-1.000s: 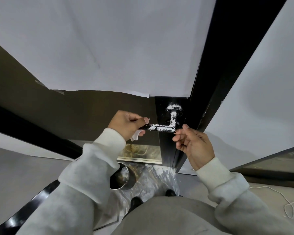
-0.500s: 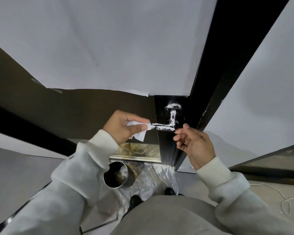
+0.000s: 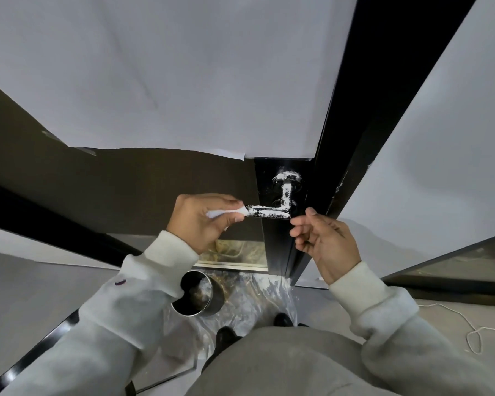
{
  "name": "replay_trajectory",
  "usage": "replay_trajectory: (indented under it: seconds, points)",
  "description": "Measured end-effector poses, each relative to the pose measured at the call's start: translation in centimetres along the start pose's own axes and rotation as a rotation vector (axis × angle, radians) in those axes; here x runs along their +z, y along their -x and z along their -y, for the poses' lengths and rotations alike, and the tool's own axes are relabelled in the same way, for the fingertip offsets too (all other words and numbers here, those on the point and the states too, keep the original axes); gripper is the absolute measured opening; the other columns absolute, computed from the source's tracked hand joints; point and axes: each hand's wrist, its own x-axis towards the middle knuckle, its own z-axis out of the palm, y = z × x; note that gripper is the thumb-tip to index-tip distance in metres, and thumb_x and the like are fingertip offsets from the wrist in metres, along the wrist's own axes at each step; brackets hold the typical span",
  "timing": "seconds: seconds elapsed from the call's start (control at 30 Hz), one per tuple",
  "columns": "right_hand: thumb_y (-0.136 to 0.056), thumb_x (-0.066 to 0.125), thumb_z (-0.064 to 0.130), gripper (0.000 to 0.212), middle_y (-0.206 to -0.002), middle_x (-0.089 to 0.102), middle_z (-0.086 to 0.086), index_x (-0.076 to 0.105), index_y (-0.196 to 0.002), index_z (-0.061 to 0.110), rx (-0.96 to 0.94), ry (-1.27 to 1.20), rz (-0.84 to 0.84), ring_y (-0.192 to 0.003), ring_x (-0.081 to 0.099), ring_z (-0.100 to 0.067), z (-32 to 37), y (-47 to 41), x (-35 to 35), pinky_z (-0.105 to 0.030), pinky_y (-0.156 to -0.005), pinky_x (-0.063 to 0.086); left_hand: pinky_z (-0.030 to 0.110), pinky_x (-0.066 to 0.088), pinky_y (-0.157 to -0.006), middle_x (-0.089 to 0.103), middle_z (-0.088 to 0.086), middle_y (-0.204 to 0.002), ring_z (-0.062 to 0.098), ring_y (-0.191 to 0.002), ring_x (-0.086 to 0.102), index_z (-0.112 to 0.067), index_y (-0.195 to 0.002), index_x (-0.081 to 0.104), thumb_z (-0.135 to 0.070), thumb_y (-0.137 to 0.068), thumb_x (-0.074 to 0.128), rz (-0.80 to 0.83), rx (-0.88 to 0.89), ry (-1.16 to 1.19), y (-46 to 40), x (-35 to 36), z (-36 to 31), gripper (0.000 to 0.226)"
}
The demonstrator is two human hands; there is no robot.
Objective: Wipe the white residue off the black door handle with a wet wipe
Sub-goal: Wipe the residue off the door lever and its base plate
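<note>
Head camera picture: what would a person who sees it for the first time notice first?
The eye goes first to the black door handle at the centre, on the door's edge, because white residue covers its lever and neck. The left hand pinches a wet wipe against the lever's free end, while the right hand is open just below the handle's bend. Lower down, a shiny metal cup stands on plastic sheeting.

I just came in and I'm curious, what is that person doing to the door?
The person is cleaning a black door handle that has white residue on it. Their left hand pinches a wet wipe against the free end of the handle. The right hand is open and empty, just below the handle's bend. Most of the lever and the round base look white, so the wiping has barely begun.
</note>
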Motion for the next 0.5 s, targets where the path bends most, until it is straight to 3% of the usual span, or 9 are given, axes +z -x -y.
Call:
replay_trajectory:
  seconds: [0.07,0.13,0.2,0.27,0.4,0.5]
  points:
    - [-0.099,0.056,0.028,0.036,-0.069,0.068,-0.012,0.075,-0.083,0.003,-0.001,0.002,0.006,-0.059,0.055,-0.02,-0.1,0.0,0.2,-0.031,-0.063,0.047,0.023,0.055,-0.086,0.078,-0.009,-0.086,0.005,-0.085,0.073,-0.022,-0.086,0.08,-0.024,-0.077,0.082,0.061,-0.309,0.182,-0.8,-0.2,-0.5,0.009]
    - [-0.099,0.056,0.029,0.036,-0.069,0.068,-0.012,0.075,-0.084,0.002,0.0,0.007,0.02,-0.06,0.055,-0.021,-0.2,0.1,0.5,-0.031,-0.063,0.047,0.034,0.055,-0.074,0.078,0.003,-0.081,0.018,-0.075,0.07,-0.02,-0.081,0.081,-0.025,-0.079,0.082,0.142,-0.501,0.284,-2.1,-0.6,-0.5,0.005]
    - [-0.099,0.056,0.029,0.036,-0.069,0.068,-0.012,0.075,-0.085,0.002,0.003,0.009,0.03,-0.061,0.055,-0.021,-0.3,0.2,0.6,-0.031,-0.064,0.047,0.044,0.056,-0.076,0.076,0.019,-0.089,0.03,-0.078,0.066,-0.01,-0.087,0.08,-0.023,-0.082,0.08,0.142,-0.714,0.435,-2.9,-1.0,-0.1,0.014]
    - [-0.099,0.056,0.03,0.036,-0.07,0.068,-0.012,0.075,-0.087,0.001,0.001,0.008,0.037,-0.062,0.055,-0.02,-0.2,0.4,0.4,-0.031,-0.064,0.047,0.035,0.06,-0.073,0.074,0.023,-0.093,0.032,-0.084,0.068,0.002,-0.099,0.075,-0.014,-0.086,0.074,0.051,-0.909,0.652,-2.5,-1.5,0.0,0.02]
    - [-0.099,0.055,0.03,0.037,-0.07,0.068,-0.012,0.075,-0.087,0.001,-0.015,-0.004,0.02,-0.062,0.056,-0.021,-0.1,0.4,-0.4,-0.032,-0.065,0.048,0.036,0.063,-0.073,0.074,0.017,-0.102,0.027,-0.086,0.073,0.002,-0.108,0.071,-0.018,-0.096,0.061,-0.195,-1.086,1.013,0.9,-0.8,0.1,0.025]
    - [-0.099,0.055,0.03,0.038,-0.071,0.068,-0.012,0.075,-0.086,0.002,-0.017,-0.004,0.011,-0.063,0.056,-0.021,0.0,0.2,-0.6,-0.033,-0.066,0.048,0.033,0.062,-0.063,0.077,0.016,-0.097,0.025,-0.082,0.076,0.003,-0.109,0.066,-0.014,-0.101,0.047,-0.297,-1.078,1.209,2.8,1.2,-1.9,0.027]
